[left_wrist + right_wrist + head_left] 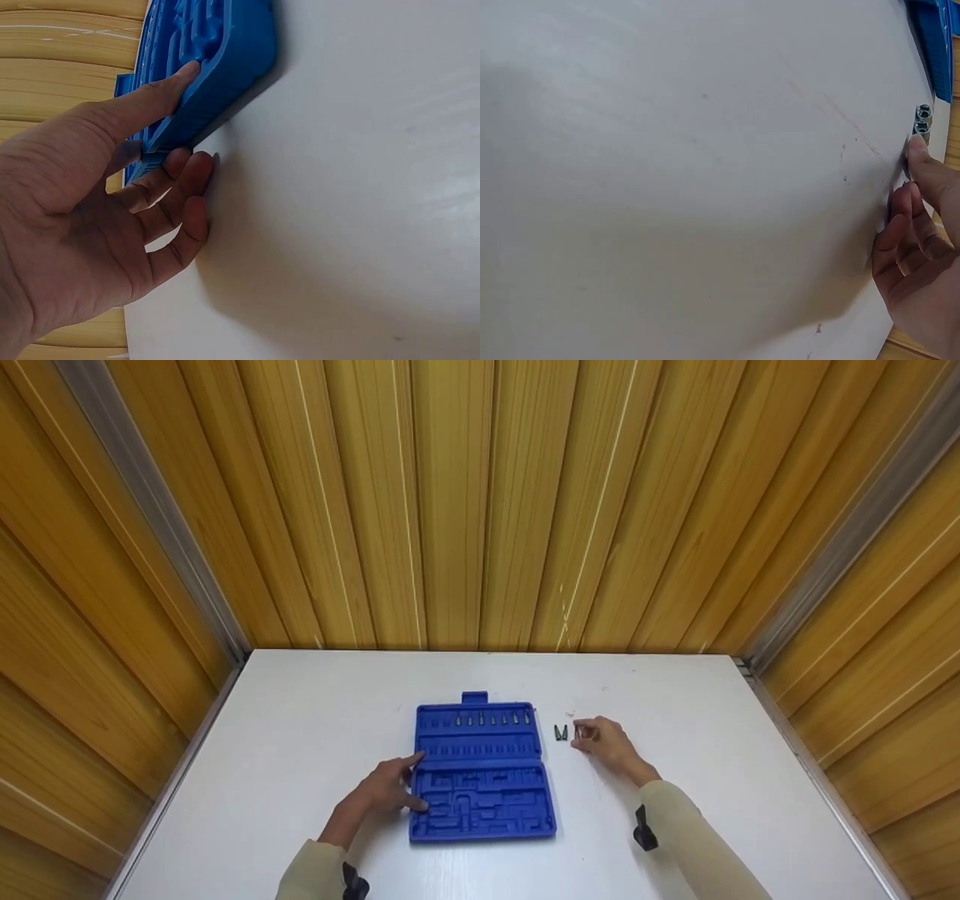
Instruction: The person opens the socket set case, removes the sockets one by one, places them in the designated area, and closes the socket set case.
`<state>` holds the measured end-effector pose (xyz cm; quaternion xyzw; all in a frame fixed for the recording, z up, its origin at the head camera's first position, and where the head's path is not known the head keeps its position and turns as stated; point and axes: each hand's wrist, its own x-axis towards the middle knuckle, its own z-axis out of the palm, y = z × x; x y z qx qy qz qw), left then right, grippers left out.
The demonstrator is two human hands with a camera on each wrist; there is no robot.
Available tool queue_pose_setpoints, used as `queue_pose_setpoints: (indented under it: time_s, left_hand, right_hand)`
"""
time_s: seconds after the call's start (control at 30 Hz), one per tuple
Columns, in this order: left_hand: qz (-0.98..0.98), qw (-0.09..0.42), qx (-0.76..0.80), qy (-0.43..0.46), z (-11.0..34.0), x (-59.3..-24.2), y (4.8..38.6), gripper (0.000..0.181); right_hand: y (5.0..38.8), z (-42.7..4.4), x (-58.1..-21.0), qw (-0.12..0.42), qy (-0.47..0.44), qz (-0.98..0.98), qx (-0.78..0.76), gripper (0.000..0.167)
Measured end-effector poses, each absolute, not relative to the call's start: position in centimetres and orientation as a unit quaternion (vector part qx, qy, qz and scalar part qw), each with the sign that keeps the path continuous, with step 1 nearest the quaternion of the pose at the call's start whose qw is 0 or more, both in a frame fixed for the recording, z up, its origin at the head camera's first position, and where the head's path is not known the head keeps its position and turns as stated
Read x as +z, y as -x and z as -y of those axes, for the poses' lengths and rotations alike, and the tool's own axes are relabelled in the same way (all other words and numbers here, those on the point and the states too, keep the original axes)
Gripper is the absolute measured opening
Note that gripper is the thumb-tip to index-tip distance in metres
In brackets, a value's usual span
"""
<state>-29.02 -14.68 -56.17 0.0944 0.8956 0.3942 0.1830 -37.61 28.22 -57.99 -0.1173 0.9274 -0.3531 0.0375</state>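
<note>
An open blue plastic tool case (480, 763) lies on the white table, its moulded slots facing up. Several small metal bit sockets (481, 718) stand in the row of its far half. The left hand (388, 786) holds the case's left edge: the thumb lies over the rim, the other fingers along the outer side. Right of the case, two loose metal sockets (561, 733) are side by side on the table. Just beside them the right hand (609, 743) pinches another small piece between thumb and fingertips; its fingers mostly hide it.
The white table (300, 697) carries the case. Yellow wood-grain panels (450, 510) rise behind it and at both sides, with grey metal posts (161, 502) in the corners. A latch tab (474, 697) sticks out from the case's far edge.
</note>
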Motion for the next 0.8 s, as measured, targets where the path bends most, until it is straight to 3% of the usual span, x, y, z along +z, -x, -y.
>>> queue_pose_setpoints:
  time_s: [0.33, 0.8]
  left_hand:
    - [-0.896, 0.185, 0.394, -0.089, 14.5, -56.3, 29.0, 0.095]
    - [-0.892, 0.187, 0.4, -0.098, 14.7, -56.1, 28.9, 0.094]
  right_hand:
    - [39.1, -27.4, -55.7, 0.043, 0.203, -0.898, -0.389, 0.038]
    - [40.4, -19.0, -54.6, 0.095, 0.26, -0.871, -0.406, 0.036]
